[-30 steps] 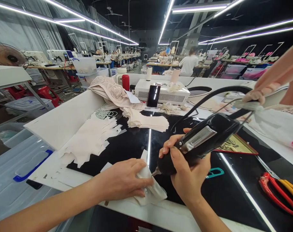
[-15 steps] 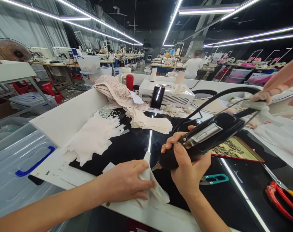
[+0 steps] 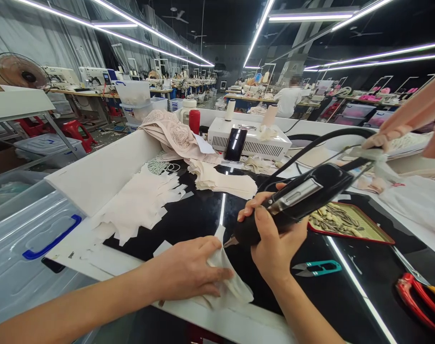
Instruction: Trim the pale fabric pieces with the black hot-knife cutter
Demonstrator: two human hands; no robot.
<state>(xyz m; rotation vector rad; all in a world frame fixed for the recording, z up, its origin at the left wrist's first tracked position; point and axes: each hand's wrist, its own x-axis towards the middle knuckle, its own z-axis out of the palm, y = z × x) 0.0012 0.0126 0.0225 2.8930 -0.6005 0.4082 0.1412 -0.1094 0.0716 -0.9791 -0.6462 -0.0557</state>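
My left hand (image 3: 189, 267) presses a cream fabric piece (image 3: 236, 287) onto the black tabletop near its front edge, fingers bent over the cloth. In my right hand (image 3: 277, 248) is a black corded hand tool (image 3: 305, 191) with a pointed metal tip, held tilted and gripped round its body. That tip touches or almost touches the narrow upper part of the fabric, just beyond my left fingertips. A thick black cable leads from the tool's rear, which hangs by a pink cloth strip (image 3: 411, 114). Teal thread snips (image 3: 320, 268) lie right of my right hand.
Cut fabric pieces (image 3: 138, 205) and a second stack (image 3: 222, 179) lie beyond my left hand. A white vented box (image 3: 248, 138) with a phone (image 3: 235, 144) leaning on it stands behind. At right are a tray of seeds or shells (image 3: 357, 224) and red-handled scissors (image 3: 414, 296).
The tool in my right hand has shifted slightly left, bringing its tip closer to the fabric at my left fingertips. My left hand stays in place on the cloth.
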